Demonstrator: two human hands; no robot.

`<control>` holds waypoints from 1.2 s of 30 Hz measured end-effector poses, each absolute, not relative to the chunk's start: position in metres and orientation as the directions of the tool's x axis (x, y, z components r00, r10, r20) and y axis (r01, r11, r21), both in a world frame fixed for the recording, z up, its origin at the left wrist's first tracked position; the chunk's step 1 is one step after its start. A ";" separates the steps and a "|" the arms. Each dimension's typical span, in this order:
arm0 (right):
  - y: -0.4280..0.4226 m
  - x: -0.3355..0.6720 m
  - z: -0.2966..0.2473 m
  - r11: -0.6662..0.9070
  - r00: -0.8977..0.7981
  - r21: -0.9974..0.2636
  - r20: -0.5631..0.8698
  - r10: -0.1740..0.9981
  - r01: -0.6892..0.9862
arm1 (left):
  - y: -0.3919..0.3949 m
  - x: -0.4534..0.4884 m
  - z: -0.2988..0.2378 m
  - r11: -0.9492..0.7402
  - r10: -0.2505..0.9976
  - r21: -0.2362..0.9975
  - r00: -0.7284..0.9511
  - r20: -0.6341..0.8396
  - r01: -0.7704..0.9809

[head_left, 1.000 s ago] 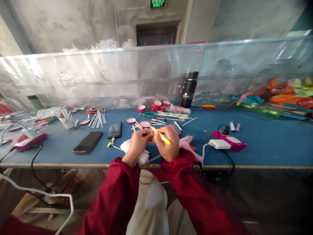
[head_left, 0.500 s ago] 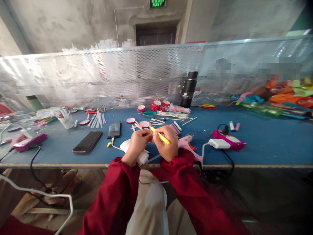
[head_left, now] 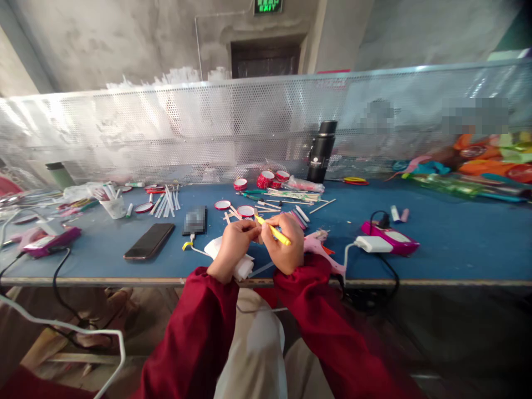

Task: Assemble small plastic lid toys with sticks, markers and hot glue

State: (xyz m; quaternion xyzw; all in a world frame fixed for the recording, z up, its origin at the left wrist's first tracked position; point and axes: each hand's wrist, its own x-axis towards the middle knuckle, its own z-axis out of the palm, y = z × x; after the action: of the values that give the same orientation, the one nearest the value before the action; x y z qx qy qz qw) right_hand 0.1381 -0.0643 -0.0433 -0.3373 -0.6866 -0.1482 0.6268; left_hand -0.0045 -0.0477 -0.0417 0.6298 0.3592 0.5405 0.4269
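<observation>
My right hand (head_left: 287, 244) is closed around a yellow marker pen (head_left: 279, 235), which slants with its tip up and to the left. Close beside it, my left hand (head_left: 235, 244) has its thumb and fingers pinched together near the pen's tip. What the left fingers hold is mostly hidden; a small pale tip shows above them. Just beyond the hands lie a round red-rimmed white piece (head_left: 245, 211) and several flat wooden sticks (head_left: 233, 212). White tissue-like material (head_left: 244, 268) is under my left wrist.
A phone (head_left: 149, 241) and a cabled black device (head_left: 195, 220) lie to the left. A black thermos (head_left: 322, 152) stands at the back. A pink glue gun (head_left: 318, 249) and a magenta power strip (head_left: 393, 238) are on the right. Red-rimmed discs (head_left: 266, 179) are stacked behind.
Both hands stay almost in place. The yellow marker and right hand have shifted very slightly to the right; everything else looks the same.
</observation>
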 end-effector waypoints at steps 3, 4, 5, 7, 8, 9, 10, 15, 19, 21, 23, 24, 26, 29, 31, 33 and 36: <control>-0.064 0.139 -0.044 0.716 0.043 -0.236 0.960 0.278 0.657 | -0.047 -0.004 -0.042 -0.389 0.909 0.921 0.160 0.386 -0.011; -0.064 0.139 -0.045 0.712 0.048 -0.239 0.959 0.278 0.660 | -0.047 -0.004 -0.042 -0.384 0.910 0.923 0.160 0.382 -0.019; -0.064 0.139 -0.045 0.710 0.051 -0.242 0.959 0.279 0.662 | -0.047 -0.004 -0.041 -0.377 0.913 0.926 0.159 0.376 -0.027; -0.065 0.139 -0.045 0.712 0.051 -0.243 0.959 0.280 0.659 | -0.049 -0.004 -0.040 -0.362 0.919 0.931 0.152 0.363 -0.036; -0.065 0.139 -0.045 0.715 0.046 -0.241 0.959 0.280 0.656 | -0.049 -0.004 -0.039 -0.357 0.922 0.933 0.146 0.358 -0.034; -0.065 0.139 -0.045 0.718 0.038 -0.236 0.959 0.280 0.654 | -0.050 -0.003 -0.038 -0.353 0.925 0.935 0.140 0.353 -0.027; -0.065 0.139 -0.045 0.720 0.029 -0.231 0.959 0.281 0.654 | -0.051 -0.004 -0.038 -0.351 0.927 0.936 0.137 0.350 -0.017; -0.064 0.138 -0.045 0.703 0.046 -0.235 0.960 0.276 0.672 | -0.050 -0.004 -0.038 -0.370 0.919 0.929 0.146 0.367 -0.008; -0.065 0.138 -0.044 0.719 0.023 -0.221 0.961 0.275 0.659 | -0.049 -0.004 -0.039 -0.355 0.926 0.935 0.134 0.353 -0.008; -0.065 0.138 -0.043 0.717 0.004 -0.215 0.959 0.284 0.664 | -0.049 -0.004 -0.039 -0.357 0.925 0.934 0.137 0.355 -0.011; -0.065 0.138 -0.043 0.700 0.025 -0.225 0.959 0.283 0.677 | -0.048 -0.004 -0.040 -0.369 0.919 0.929 0.141 0.368 -0.017; -0.065 0.138 -0.043 0.696 0.043 -0.232 0.960 0.277 0.680 | -0.047 -0.005 -0.041 -0.374 0.917 0.927 0.144 0.373 -0.020; -0.064 0.138 -0.044 0.700 0.065 -0.240 0.962 0.267 0.673 | -0.047 -0.005 -0.041 -0.378 0.914 0.926 0.150 0.377 -0.026; -0.063 0.138 -0.045 0.714 0.026 -0.230 0.958 0.285 0.661 | -0.047 -0.006 -0.040 -0.370 0.917 0.928 0.148 0.370 -0.028; -0.062 0.138 -0.045 0.699 0.022 -0.231 0.956 0.294 0.677 | -0.048 -0.006 -0.039 -0.370 0.918 0.929 0.144 0.368 -0.014; -0.062 0.139 -0.045 0.676 0.078 -0.258 0.955 0.286 0.691 | -0.048 -0.005 -0.038 -0.370 0.918 0.929 0.148 0.367 -0.007; -0.062 0.140 -0.044 0.685 0.131 -0.296 0.950 0.284 0.666 | -0.046 -0.006 -0.037 -0.334 0.932 0.942 0.143 0.333 -0.017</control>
State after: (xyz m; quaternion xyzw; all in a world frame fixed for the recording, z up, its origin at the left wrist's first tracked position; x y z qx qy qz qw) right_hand 0.1405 -0.0624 -0.0439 -0.3693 -0.6430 -0.1458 0.6549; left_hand -0.0056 -0.0465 -0.0374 0.6141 0.3725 0.5383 0.4409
